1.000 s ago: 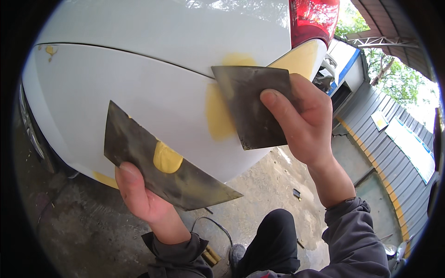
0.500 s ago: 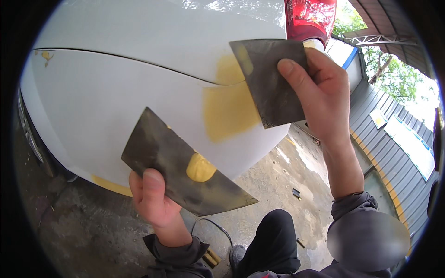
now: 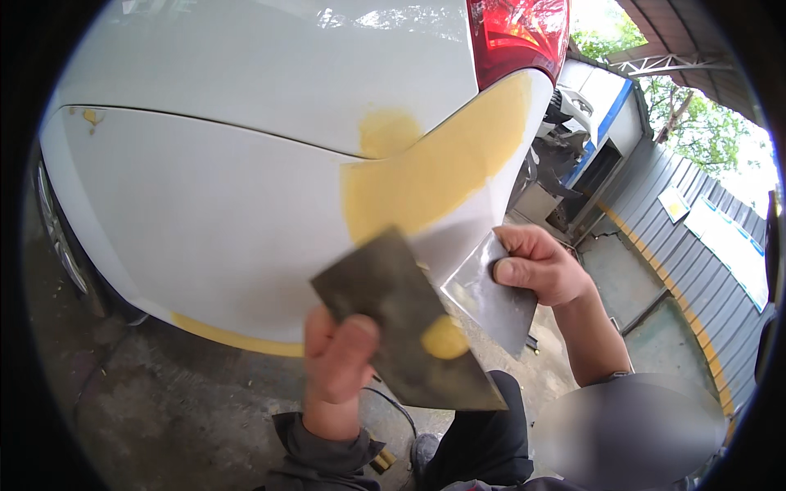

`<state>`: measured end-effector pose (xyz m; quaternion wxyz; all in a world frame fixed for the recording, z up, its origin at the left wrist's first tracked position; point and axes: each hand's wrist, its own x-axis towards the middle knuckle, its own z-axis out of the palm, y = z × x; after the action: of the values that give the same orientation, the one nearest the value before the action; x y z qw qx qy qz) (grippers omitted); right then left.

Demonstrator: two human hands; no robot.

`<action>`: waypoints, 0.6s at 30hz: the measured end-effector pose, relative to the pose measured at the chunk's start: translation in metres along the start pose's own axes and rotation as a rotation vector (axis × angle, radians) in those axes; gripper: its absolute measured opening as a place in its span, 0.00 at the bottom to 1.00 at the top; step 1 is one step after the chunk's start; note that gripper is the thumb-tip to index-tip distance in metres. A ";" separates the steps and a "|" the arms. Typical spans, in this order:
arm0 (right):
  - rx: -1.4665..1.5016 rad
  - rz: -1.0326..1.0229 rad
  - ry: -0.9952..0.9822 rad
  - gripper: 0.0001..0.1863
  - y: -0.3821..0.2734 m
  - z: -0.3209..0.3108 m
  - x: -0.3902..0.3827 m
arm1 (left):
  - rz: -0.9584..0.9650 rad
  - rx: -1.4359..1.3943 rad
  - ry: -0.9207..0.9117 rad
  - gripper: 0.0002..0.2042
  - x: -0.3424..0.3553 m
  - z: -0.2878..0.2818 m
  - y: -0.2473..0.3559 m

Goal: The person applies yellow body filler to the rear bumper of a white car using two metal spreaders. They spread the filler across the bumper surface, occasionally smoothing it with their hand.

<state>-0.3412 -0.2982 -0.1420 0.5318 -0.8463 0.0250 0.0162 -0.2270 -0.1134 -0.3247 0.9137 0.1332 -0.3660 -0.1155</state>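
Observation:
My left hand (image 3: 340, 360) is closed on a dark flat putty spreader (image 3: 385, 303), its thumb pressed on the upper face. On that blade, near its right edge, sits a lump of yellow putty (image 3: 445, 338). In my right hand (image 3: 544, 270) a second putty spreader (image 3: 499, 307), shiny with glare, is pinched between thumb and fingers. Its left corner is close to the first blade; I cannot tell whether they touch. Beyond both hands is a white car bumper (image 3: 205, 213) with a broad yellow putty band (image 3: 442, 180) curving up toward the red tail light (image 3: 520, 41).
A smaller yellow patch (image 3: 389, 133) lies above the panel seam. Yellow also runs along the bumper's lower edge (image 3: 237, 337). Dark car parts (image 3: 561, 147) stand at the right, before a corrugated wall (image 3: 688, 229). A black cable (image 3: 393, 401) lies on the concrete floor.
My right hand has come down from the bumper's upper corner to beside the left spreader, uncovering the yellow band. The left hand has shifted right with its spreader and putty.

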 end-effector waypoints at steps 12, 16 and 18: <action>0.459 -0.269 0.430 0.17 0.057 0.024 -0.045 | 0.465 0.370 0.085 0.26 -0.004 -0.009 -0.013; 0.529 -0.401 0.406 0.15 0.057 0.054 -0.045 | 0.611 0.686 0.113 0.29 -0.016 -0.005 -0.027; 0.685 -0.410 0.481 0.15 0.055 0.069 -0.040 | 0.677 0.712 0.089 0.23 -0.011 0.018 -0.028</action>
<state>-0.3849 -0.2590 -0.2186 0.7518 -0.5893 -0.0165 -0.2954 -0.2503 -0.1393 -0.3282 0.8125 0.3156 -0.3659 0.3260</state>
